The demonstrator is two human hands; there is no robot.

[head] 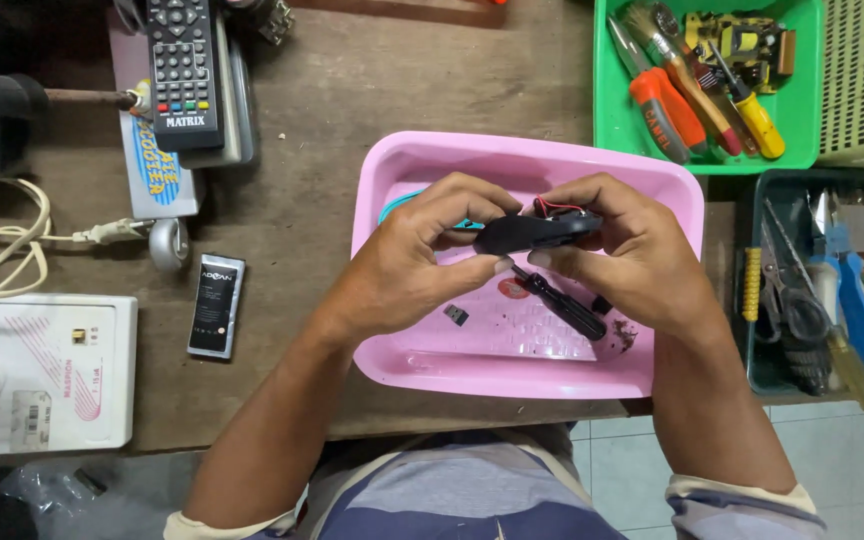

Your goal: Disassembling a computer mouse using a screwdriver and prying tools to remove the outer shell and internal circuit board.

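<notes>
In the head view, the left hand (417,260) and right hand (624,255) both close their fingers around a small black computer mouse (537,232), held above the pink plastic tray (512,375). Red wires show at its top. It looks light, smooth and fragile; gripping its 2 sides seems safest.

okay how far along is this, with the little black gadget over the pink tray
Already open, it seems: red wires show at the top of the black device. Left hand and right hand both grip it above the pink tray. A screwdriver and a small black part lie loose below, so reassembly looks undone.
</notes>
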